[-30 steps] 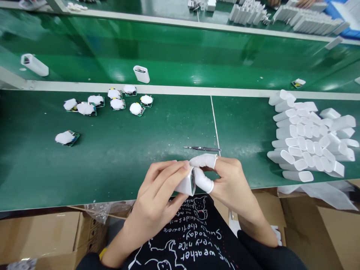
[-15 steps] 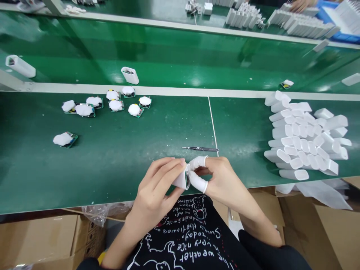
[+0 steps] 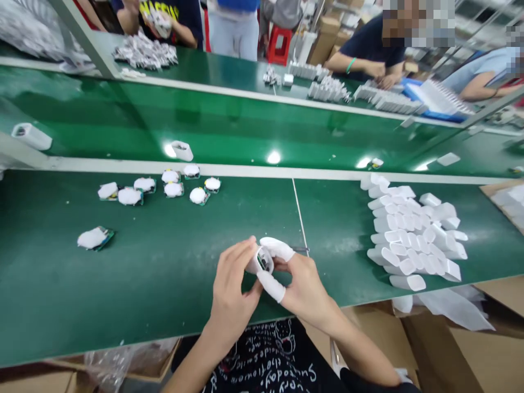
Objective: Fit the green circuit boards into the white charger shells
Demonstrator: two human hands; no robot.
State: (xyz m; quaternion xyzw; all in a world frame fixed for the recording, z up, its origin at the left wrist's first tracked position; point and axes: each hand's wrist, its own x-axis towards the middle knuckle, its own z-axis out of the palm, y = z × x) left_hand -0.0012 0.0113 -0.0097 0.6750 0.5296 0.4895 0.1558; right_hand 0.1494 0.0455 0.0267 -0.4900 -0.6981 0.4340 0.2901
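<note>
My left hand (image 3: 232, 289) and my right hand (image 3: 301, 286) together hold a small white plastic shell (image 3: 259, 260) just above the near part of the green table (image 3: 164, 273). A circuit board shows inside the shell's open end. White finger cots cover my right thumb and forefinger, which pinch the shell's open end. My left fingers wrap its other side. Metal tweezers (image 3: 301, 249) lie on the table just behind my right hand, mostly hidden by it.
Several boards with white pads (image 3: 172, 188) lie at the left, one (image 3: 95, 238) apart. A heap of empty white shells (image 3: 413, 234) is at the right. Filled shells (image 3: 182, 150) ride the conveyor behind. Other people work across it. Cardboard boxes stand below.
The view has tilted up, so the far workers now show. My hands have turned the shell so that its open end faces up toward me; both still grip it.
</note>
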